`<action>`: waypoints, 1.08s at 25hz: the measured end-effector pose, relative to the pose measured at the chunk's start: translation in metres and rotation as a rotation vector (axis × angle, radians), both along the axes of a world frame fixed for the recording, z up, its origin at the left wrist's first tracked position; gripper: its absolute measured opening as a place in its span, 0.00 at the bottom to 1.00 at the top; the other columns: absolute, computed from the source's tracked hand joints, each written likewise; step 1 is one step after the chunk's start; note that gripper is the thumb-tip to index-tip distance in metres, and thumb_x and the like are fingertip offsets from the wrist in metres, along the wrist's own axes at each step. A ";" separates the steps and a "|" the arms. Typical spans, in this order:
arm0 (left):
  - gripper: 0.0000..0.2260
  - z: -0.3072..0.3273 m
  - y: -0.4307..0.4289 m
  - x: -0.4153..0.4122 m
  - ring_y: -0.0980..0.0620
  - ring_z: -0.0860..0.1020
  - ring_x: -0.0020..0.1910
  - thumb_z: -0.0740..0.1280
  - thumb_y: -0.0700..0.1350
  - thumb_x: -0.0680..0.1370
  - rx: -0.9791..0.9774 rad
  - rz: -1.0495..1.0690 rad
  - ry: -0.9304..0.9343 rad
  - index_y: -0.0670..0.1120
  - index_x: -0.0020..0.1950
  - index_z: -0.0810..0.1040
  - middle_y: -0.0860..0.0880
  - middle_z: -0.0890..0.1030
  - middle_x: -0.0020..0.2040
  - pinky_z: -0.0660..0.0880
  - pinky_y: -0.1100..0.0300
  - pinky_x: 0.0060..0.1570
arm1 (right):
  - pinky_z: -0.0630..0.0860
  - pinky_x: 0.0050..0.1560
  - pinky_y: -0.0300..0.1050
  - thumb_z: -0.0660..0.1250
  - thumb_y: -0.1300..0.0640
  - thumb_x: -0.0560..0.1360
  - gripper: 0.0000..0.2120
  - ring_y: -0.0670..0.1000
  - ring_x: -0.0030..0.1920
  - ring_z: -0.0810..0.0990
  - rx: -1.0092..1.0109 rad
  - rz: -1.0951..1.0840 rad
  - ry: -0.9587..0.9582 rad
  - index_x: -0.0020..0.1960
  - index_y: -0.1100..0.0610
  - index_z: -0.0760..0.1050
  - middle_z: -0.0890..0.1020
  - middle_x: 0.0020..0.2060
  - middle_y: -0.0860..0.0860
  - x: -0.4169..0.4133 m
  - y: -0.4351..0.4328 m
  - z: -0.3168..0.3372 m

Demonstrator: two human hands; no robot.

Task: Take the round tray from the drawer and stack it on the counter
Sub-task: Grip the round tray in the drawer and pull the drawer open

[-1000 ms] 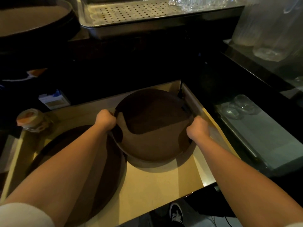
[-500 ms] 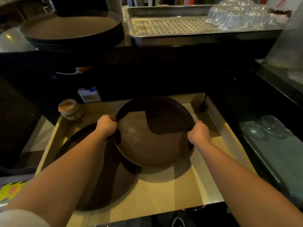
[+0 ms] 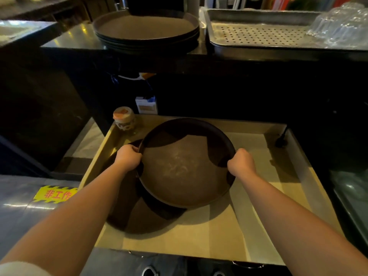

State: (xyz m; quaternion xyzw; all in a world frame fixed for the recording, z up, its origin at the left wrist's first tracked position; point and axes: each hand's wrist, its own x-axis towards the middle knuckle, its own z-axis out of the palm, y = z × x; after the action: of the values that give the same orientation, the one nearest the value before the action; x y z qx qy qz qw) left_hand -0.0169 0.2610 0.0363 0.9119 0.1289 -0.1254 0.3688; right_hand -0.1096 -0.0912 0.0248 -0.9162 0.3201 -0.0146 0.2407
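Round tray (image 3: 185, 166) between 2 hands; left grip (image 3: 129, 157), right grip (image 3: 241, 163) clenched on opposite rims, above drawer (image 3: 258, 226).

My one camera sits on my head, looking forward and steeply down over both forearms. The open drawer (image 3: 258, 232) fills the lower centre of the frame, close below me; the counter (image 3: 65, 39) runs across the top, farther off. Wide-angle bending curves the edges.

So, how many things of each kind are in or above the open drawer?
Round trays: 2, the held tray and the flat tray
Jar: 1
Small black object: 1
Total: 4
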 end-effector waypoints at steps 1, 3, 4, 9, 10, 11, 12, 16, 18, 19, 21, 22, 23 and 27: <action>0.05 0.000 0.006 -0.004 0.49 0.82 0.38 0.69 0.38 0.77 0.008 0.018 0.005 0.45 0.43 0.83 0.45 0.83 0.41 0.75 0.57 0.30 | 0.70 0.29 0.47 0.68 0.63 0.75 0.07 0.58 0.37 0.75 0.006 0.022 0.012 0.49 0.58 0.71 0.75 0.41 0.55 0.004 0.004 0.000; 0.05 -0.001 0.018 -0.015 0.49 0.82 0.38 0.69 0.38 0.77 0.026 0.043 0.019 0.46 0.45 0.83 0.45 0.83 0.42 0.74 0.58 0.30 | 0.70 0.27 0.46 0.68 0.63 0.75 0.05 0.56 0.34 0.75 0.014 0.059 0.039 0.48 0.58 0.72 0.76 0.40 0.55 0.012 0.013 -0.001; 0.04 -0.001 0.024 -0.021 0.50 0.82 0.39 0.69 0.38 0.77 0.032 0.059 0.019 0.46 0.45 0.82 0.46 0.83 0.42 0.74 0.58 0.30 | 0.69 0.26 0.45 0.68 0.63 0.75 0.05 0.55 0.33 0.74 0.010 0.083 0.046 0.48 0.59 0.72 0.75 0.39 0.55 0.016 0.018 -0.001; 0.06 -0.002 0.056 -0.059 0.51 0.78 0.38 0.70 0.39 0.75 0.129 0.092 -0.016 0.49 0.41 0.77 0.46 0.82 0.42 0.71 0.60 0.30 | 0.75 0.34 0.51 0.67 0.63 0.75 0.03 0.59 0.37 0.76 -0.021 0.205 0.052 0.46 0.59 0.73 0.73 0.35 0.53 0.030 0.045 -0.002; 0.06 -0.002 0.061 -0.067 0.52 0.78 0.37 0.70 0.39 0.75 0.141 0.104 -0.018 0.49 0.41 0.77 0.46 0.82 0.41 0.70 0.60 0.30 | 0.75 0.34 0.51 0.67 0.63 0.75 0.02 0.59 0.38 0.76 -0.032 0.230 0.053 0.47 0.59 0.74 0.75 0.37 0.54 0.032 0.050 -0.003; 0.05 -0.003 0.065 -0.075 0.52 0.78 0.37 0.70 0.39 0.75 0.158 0.116 -0.021 0.49 0.41 0.78 0.47 0.82 0.40 0.70 0.61 0.29 | 0.74 0.34 0.50 0.66 0.64 0.75 0.03 0.59 0.38 0.76 -0.038 0.251 0.049 0.48 0.59 0.75 0.75 0.38 0.55 0.035 0.055 -0.004; 0.05 -0.004 0.068 -0.082 0.53 0.78 0.36 0.69 0.40 0.74 0.179 0.130 -0.027 0.49 0.42 0.78 0.48 0.81 0.39 0.69 0.61 0.28 | 0.74 0.33 0.50 0.66 0.64 0.75 0.04 0.59 0.38 0.76 -0.041 0.271 0.043 0.49 0.59 0.75 0.76 0.39 0.55 0.038 0.059 -0.005; 0.05 -0.011 0.076 -0.110 0.54 0.76 0.34 0.67 0.38 0.74 0.205 0.174 -0.056 0.47 0.43 0.78 0.49 0.79 0.37 0.66 0.62 0.26 | 0.69 0.27 0.47 0.66 0.64 0.76 0.07 0.57 0.37 0.76 -0.066 0.352 0.061 0.52 0.58 0.72 0.75 0.41 0.55 0.048 0.074 -0.009; 0.06 -0.015 0.078 -0.121 0.53 0.76 0.34 0.66 0.37 0.75 0.200 0.210 -0.040 0.47 0.41 0.76 0.48 0.79 0.37 0.68 0.62 0.27 | 0.68 0.26 0.46 0.66 0.64 0.76 0.07 0.56 0.37 0.76 -0.085 0.398 0.062 0.53 0.58 0.72 0.76 0.42 0.56 0.053 0.080 -0.011; 0.07 -0.018 0.078 -0.126 0.52 0.77 0.34 0.66 0.36 0.75 0.197 0.232 -0.027 0.47 0.41 0.76 0.47 0.79 0.37 0.69 0.61 0.27 | 0.68 0.26 0.46 0.66 0.64 0.76 0.08 0.56 0.36 0.76 -0.089 0.423 0.058 0.54 0.57 0.73 0.77 0.42 0.56 0.055 0.082 -0.012; 0.05 -0.022 0.078 -0.137 0.49 0.79 0.35 0.66 0.36 0.75 0.189 0.288 -0.002 0.45 0.41 0.77 0.45 0.80 0.38 0.75 0.58 0.30 | 0.69 0.26 0.46 0.67 0.65 0.76 0.09 0.54 0.35 0.76 -0.087 0.470 0.040 0.54 0.56 0.74 0.77 0.40 0.54 0.061 0.086 -0.016; 0.06 -0.024 0.078 -0.142 0.49 0.80 0.34 0.66 0.36 0.75 0.192 0.307 0.005 0.45 0.41 0.77 0.45 0.81 0.37 0.76 0.57 0.31 | 0.70 0.26 0.46 0.67 0.65 0.75 0.09 0.53 0.34 0.76 -0.086 0.492 0.035 0.54 0.56 0.75 0.76 0.40 0.53 0.063 0.088 -0.018; 0.06 -0.025 0.077 -0.145 0.49 0.80 0.34 0.66 0.36 0.75 0.198 0.319 0.006 0.45 0.41 0.77 0.45 0.81 0.37 0.77 0.57 0.31 | 0.71 0.26 0.46 0.67 0.65 0.75 0.09 0.53 0.34 0.76 -0.087 0.516 0.035 0.53 0.55 0.75 0.76 0.39 0.52 0.066 0.090 -0.020; 0.06 -0.026 0.076 -0.148 0.51 0.80 0.38 0.66 0.35 0.77 0.217 0.354 0.015 0.46 0.43 0.76 0.46 0.80 0.42 0.80 0.55 0.40 | 0.71 0.25 0.46 0.68 0.65 0.75 0.12 0.52 0.33 0.76 -0.121 0.582 0.028 0.55 0.54 0.76 0.75 0.40 0.51 0.077 0.099 -0.028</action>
State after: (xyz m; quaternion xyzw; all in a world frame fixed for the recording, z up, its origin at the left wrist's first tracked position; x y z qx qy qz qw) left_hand -0.1644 0.3374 0.0107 0.9084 0.3028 -0.0510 0.2839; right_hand -0.0328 0.0077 -0.0031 -0.9823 0.0459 0.0488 0.1752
